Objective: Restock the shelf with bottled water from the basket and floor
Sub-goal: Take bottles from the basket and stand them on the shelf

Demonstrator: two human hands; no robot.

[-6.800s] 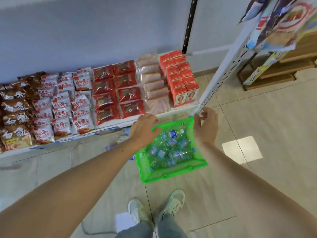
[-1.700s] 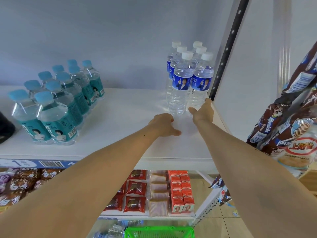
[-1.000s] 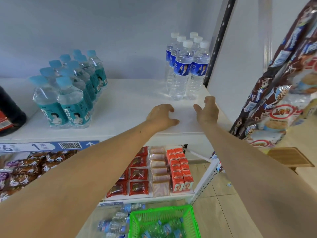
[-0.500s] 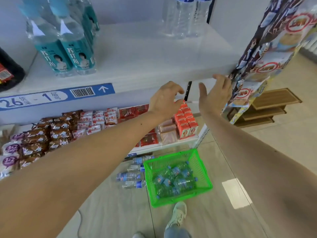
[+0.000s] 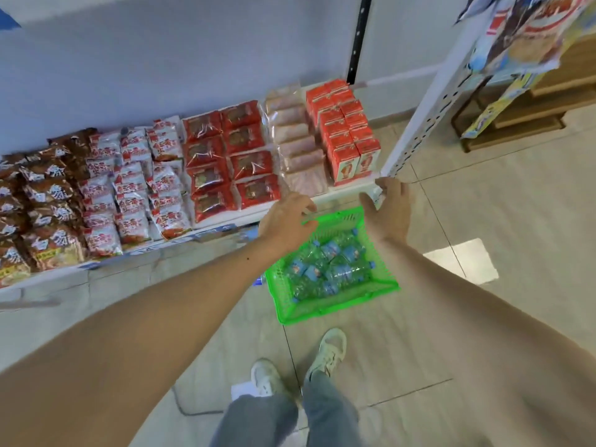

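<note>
Lying heaped in the green basket (image 5: pixel 335 304) on the floor, the water bottles (image 5: pixel 325 269) are awaiting pickup. Both hands, left hand (image 5: pixel 285 221) at ten o'clock, right hand (image 5: pixel 388 211) at one, are hovering, fingers loose, holding nothing; next they likely need to grasp bottles.

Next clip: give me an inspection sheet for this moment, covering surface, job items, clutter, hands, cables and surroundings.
Surface: tiled floor, with a bright light patch at right.
Job's things: green basket on the floor, holding water bottles lying loose; the arm hides most of what lies left of the basket.
Clutter: a white paper by the shoes.
Hands: left hand and right hand both open and holding nothing, above the basket's far rim.
Cables: one thin cable on the floor.
Surroundings: low shelf of snack packets and red cartons; hanging snack bags at upper right.
</note>
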